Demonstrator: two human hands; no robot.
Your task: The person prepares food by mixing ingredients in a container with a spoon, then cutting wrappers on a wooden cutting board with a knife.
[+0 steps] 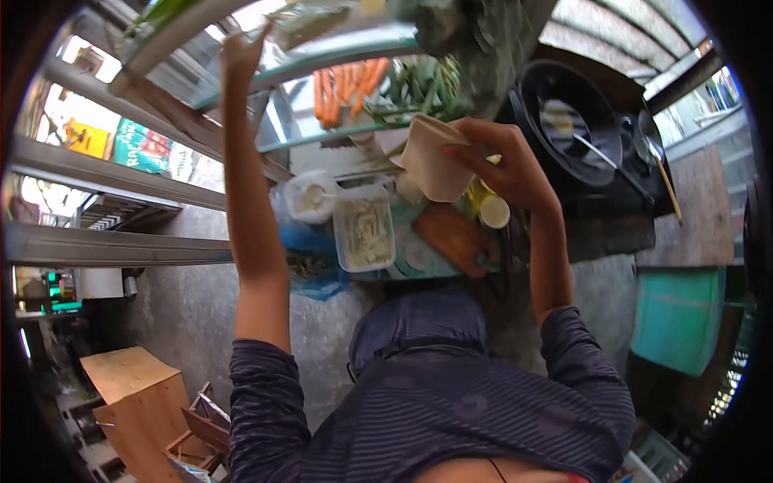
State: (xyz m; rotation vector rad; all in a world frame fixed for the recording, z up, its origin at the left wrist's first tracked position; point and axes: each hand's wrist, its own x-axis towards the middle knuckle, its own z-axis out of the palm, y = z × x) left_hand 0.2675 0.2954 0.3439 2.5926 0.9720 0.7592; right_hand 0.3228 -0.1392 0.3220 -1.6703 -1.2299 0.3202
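Note:
My right hand (503, 165) is shut on a beige paper container (433, 157), held tilted above the counter. Just below that hand stands a yellow bottle with a white cap (491, 209). My left arm stretches up on the left, and my left hand (240, 50) has its fingers extended at the edge of a glass shelf (338, 48), beside a clear plastic bag (310, 22). I see nothing gripped in it. Under the container lie a clear tub of pale shredded food (364, 233), a round white tub with a spoon (310, 197) and a wooden cutting board (455, 237).
Carrots (346, 88) and green vegetables (419, 80) lie in the glass case behind. A black wok (564, 129) with a ladle sits to the right. A teal bin (676, 318) stands at lower right, a wooden box (129, 386) at lower left.

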